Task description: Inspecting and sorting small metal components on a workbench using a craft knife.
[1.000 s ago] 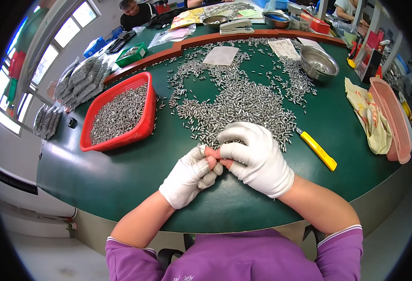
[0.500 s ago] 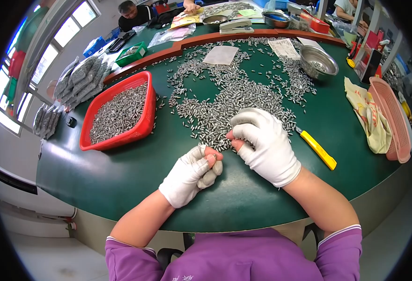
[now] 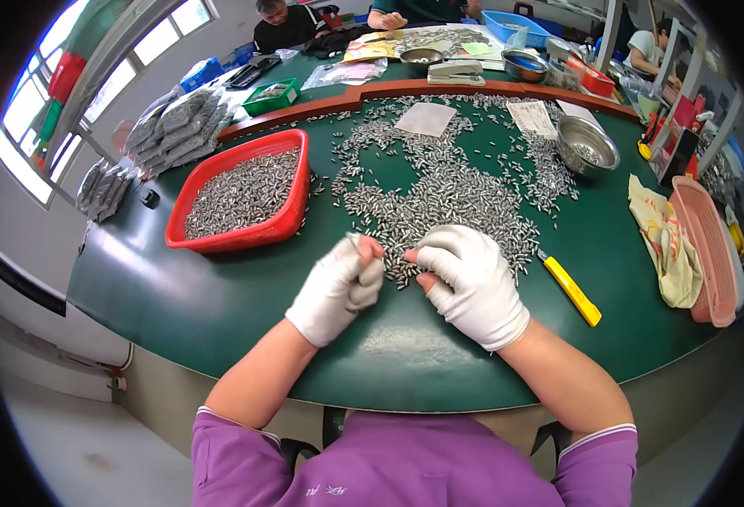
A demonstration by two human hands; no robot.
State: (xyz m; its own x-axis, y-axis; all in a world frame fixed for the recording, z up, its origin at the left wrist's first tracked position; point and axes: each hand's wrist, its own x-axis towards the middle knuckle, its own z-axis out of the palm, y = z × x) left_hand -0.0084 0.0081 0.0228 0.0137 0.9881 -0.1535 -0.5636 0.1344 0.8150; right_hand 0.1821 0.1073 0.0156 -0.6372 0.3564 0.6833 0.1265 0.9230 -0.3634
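Small silvery metal pins lie in a loose heap on the green tabletop. My left hand, in a white glove with bare fingertips, is closed with thumb and forefinger together, just left of the heap's near edge. What it holds, if anything, is too small and blurred to make out. Over the near edge of the heap is my right hand, gloved the same way. Its bare thumb and forefinger are apart, and the other fingers curl over the pins. A red plastic basket full of similar pins stands left of the heap.
A yellow utility knife lies right of my right hand. Farther right are a crumpled cloth and a pink basket. A metal bowl stands beyond. Grey bags are stacked at the far left. Other people sit across the table.
My left hand has risen a little and moved left, toward the red basket. The right hand's thumb and forefinger have spread farther apart. The whole view has shifted slightly.
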